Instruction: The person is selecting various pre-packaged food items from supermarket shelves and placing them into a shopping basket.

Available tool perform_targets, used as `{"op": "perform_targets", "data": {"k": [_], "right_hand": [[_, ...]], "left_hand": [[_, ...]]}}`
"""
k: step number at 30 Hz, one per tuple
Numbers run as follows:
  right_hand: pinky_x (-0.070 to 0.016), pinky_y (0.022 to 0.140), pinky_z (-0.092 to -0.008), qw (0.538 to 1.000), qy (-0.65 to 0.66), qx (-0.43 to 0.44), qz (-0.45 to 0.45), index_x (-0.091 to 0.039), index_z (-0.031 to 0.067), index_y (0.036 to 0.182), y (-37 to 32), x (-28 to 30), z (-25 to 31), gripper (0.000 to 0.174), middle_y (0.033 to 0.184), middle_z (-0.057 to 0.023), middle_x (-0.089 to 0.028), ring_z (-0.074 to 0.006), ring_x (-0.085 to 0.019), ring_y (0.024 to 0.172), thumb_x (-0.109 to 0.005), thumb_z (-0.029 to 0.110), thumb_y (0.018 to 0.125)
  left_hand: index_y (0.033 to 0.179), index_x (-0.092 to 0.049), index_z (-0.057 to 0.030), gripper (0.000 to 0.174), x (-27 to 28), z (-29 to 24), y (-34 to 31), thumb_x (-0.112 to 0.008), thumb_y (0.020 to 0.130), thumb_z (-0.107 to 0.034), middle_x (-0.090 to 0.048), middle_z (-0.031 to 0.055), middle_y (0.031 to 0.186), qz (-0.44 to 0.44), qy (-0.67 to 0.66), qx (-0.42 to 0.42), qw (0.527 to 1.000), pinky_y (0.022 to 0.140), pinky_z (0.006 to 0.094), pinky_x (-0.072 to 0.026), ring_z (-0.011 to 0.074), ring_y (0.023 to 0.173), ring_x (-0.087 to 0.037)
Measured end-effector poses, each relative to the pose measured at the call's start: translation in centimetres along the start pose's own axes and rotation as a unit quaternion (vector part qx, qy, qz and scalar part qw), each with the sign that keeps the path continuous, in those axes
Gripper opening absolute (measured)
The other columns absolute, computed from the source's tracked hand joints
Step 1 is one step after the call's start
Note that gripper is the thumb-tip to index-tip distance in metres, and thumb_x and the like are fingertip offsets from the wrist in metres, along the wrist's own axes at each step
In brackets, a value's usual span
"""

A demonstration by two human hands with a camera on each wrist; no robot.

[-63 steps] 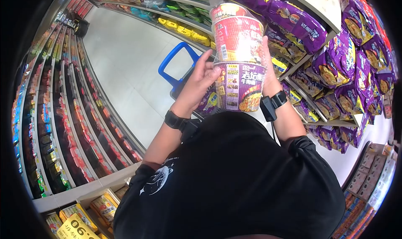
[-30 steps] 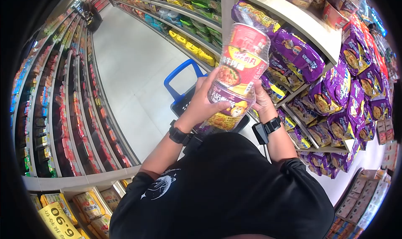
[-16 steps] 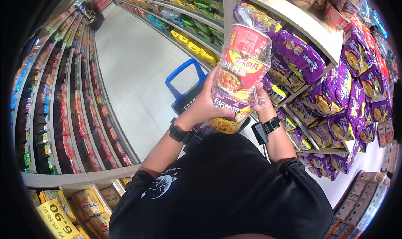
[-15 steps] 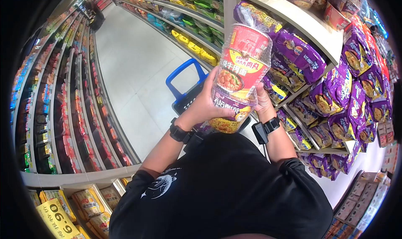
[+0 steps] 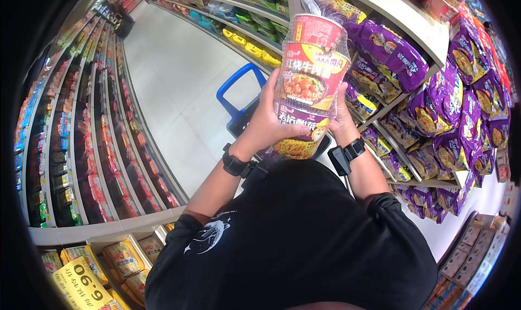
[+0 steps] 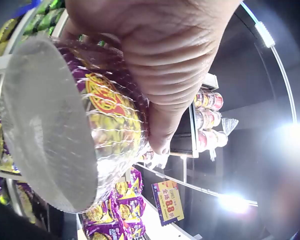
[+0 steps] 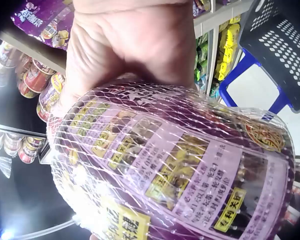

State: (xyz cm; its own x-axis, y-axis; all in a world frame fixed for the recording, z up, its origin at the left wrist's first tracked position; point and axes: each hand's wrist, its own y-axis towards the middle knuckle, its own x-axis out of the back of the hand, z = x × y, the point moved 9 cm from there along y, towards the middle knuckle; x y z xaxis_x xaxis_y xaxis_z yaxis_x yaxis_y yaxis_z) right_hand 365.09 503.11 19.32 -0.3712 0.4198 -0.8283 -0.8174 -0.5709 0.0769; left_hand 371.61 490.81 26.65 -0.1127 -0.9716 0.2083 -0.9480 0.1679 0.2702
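A netted stack of instant noodle cups (image 5: pixel 312 87) is held up in front of the chest, red cups above and a purple one (image 5: pixel 304 139) at the bottom. My left hand (image 5: pixel 266 120) grips its left side, the thumb lying across the purple cup. On the opposite side my right hand (image 5: pixel 342 114) holds the stack, its fingers partly hidden behind it. The left wrist view shows the pale cup base (image 6: pixel 50 125) beside the left thumb (image 6: pixel 165 120). In the right wrist view the printed side of the purple cup (image 7: pixel 175 160) faces the camera under the net, below the right palm (image 7: pixel 135 45).
A shopping basket with a blue handle (image 5: pixel 225 90) stands behind the stack. Purple noodle packs (image 5: pixel 396 49) fill the shelves on the right. Long shelves of packets (image 5: pixel 92 147) line the left, with a yellow price card (image 5: pixel 81 285) at lower left.
Over two seconds the stack has turned from its barcode side to its red front picture. In the last half second it has straightened and risen slightly in view, both hands keeping hold.
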Motion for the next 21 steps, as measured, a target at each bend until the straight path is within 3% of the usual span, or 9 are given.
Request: {"op": "perform_targets", "data": {"k": [3, 7, 8, 11, 14, 17, 21], "right_hand": [[-0.0461, 0.107, -0.0479, 0.999, 0.032, -0.003, 0.004, -0.040, 0.0044, 0.145, 0.2, -0.3, -0.5, 0.103, 0.143, -0.0159, -0.051, -0.0294, -0.053, 0.129, -0.064, 0.074, 0.073], [-0.0463, 0.107, -0.0481, 0.999, 0.050, -0.018, 0.008, -0.041, 0.0041, 0.145, 0.2, -0.2, -0.9, 0.101, 0.141, -0.0164, -0.053, -0.0300, -0.053, 0.128, -0.065, 0.072, 0.074], [-0.0464, 0.106, -0.0480, 0.998, 0.054, -0.017, 0.005, -0.041, 0.0041, 0.145, 0.3, 0.1, -1.0, 0.100, 0.141, -0.0161, -0.053, -0.0298, -0.054, 0.128, -0.066, 0.071, 0.075], [-0.0466, 0.106, -0.0478, 0.998, 0.053, -0.014, 0.000, -0.042, 0.0041, 0.144, 0.5, 0.4, -0.9, 0.097, 0.141, -0.0155, -0.054, -0.0291, -0.054, 0.127, -0.066, 0.069, 0.077], [-0.0469, 0.106, -0.0472, 0.999, 0.033, -0.016, -0.001, -0.043, 0.0039, 0.144, 0.3, 0.3, -0.8, 0.094, 0.141, -0.0154, -0.054, -0.0284, -0.055, 0.127, -0.067, 0.067, 0.078], [-0.0469, 0.106, -0.0461, 0.999, 0.032, -0.026, -0.003, -0.043, 0.0036, 0.144, 0.6, 0.1, -0.9, 0.094, 0.140, -0.0156, -0.054, -0.0279, -0.054, 0.127, -0.067, 0.066, 0.078], [-0.0461, 0.107, -0.0435, 0.998, -0.018, -0.068, 0.000, -0.040, 0.0019, 0.145, 0.8, -0.2, -1.3, 0.093, 0.143, -0.0163, -0.051, -0.0280, -0.053, 0.128, -0.054, 0.071, 0.084]], "left_hand": [[0.154, -0.010, -0.0009, 0.130, 0.2, 0.9, -0.1, -0.093, 0.061, -0.040, -0.028, 0.0199, 0.148, -0.013, -0.009, 0.017, 1.000, 0.116, 0.0426, -0.0292, 0.0307, 0.141, -0.032], [0.153, -0.011, 0.0004, 0.121, -0.3, 0.0, -0.3, -0.087, 0.071, -0.045, -0.028, 0.0217, 0.149, -0.004, -0.068, 0.018, 0.997, 0.116, 0.0430, -0.0276, 0.0308, 0.141, -0.031], [0.154, -0.008, 0.0004, 0.108, -0.5, -0.3, -0.4, -0.075, 0.084, -0.049, -0.027, 0.0223, 0.152, 0.016, -0.066, 0.005, 0.998, 0.117, 0.0417, -0.0262, 0.0300, 0.143, -0.029], [0.154, -0.004, -0.0001, 0.101, 0.3, 0.6, -0.3, -0.062, 0.092, -0.055, -0.024, 0.0220, 0.155, -0.017, -0.125, 0.082, 0.989, 0.117, 0.0402, -0.0245, 0.0290, 0.145, -0.026], [0.155, -0.003, -0.0001, 0.095, 0.1, 2.2, -0.2, -0.053, 0.097, -0.056, -0.023, 0.0211, 0.156, 0.002, -0.219, 0.100, 0.971, 0.118, 0.0392, -0.0226, 0.0279, 0.146, -0.024], [0.155, -0.005, -0.0010, 0.091, 0.1, 2.4, -0.6, -0.053, 0.098, -0.053, -0.023, 0.0199, 0.157, 0.028, -0.196, 0.090, 0.976, 0.119, 0.0389, -0.0214, 0.0277, 0.146, -0.023], [0.155, -0.011, -0.0053, 0.089, -0.4, 3.0, -0.9, -0.067, 0.094, -0.040, -0.037, 0.0147, 0.150, 0.061, -0.361, 0.172, 0.914, 0.114, 0.0395, -0.0344, 0.0235, 0.139, -0.038]]}}
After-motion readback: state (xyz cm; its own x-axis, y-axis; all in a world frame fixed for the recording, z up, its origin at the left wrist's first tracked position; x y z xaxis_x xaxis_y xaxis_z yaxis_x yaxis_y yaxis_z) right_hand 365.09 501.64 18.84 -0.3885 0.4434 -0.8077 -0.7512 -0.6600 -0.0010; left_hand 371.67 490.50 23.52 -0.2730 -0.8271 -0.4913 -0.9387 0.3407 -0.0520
